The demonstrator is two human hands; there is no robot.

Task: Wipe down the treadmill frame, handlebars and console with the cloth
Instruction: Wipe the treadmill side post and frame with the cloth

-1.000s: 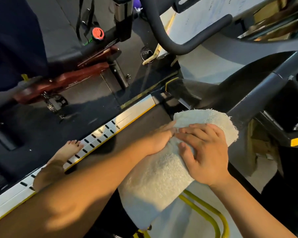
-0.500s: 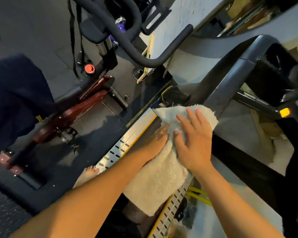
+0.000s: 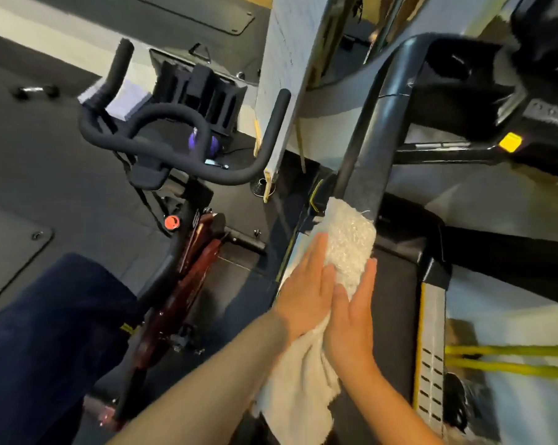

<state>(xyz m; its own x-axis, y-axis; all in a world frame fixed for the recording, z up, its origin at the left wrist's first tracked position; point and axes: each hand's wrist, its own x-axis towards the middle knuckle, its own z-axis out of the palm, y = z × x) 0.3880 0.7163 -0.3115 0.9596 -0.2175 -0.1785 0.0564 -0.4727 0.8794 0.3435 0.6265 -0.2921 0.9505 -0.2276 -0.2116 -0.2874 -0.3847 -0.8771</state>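
Both hands flat-fingered, gripping nothing: left hand [image 3: 306,293] and right hand [image 3: 351,319] press the white towel [image 3: 348,242] onto the lower treadmill upright [image 3: 367,139]. Step: frame wipe. Next, probably: slide up toward the far console [image 3: 457,91].

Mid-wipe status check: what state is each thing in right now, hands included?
cloth: draped round the lower treadmill upright, tail hanging loose
left hand: fingers straight, pressing the cloth's left side
right hand: fingers straight, pressing the cloth's right side
treadmill upright: bare above the cloth
console: untouched by either hand
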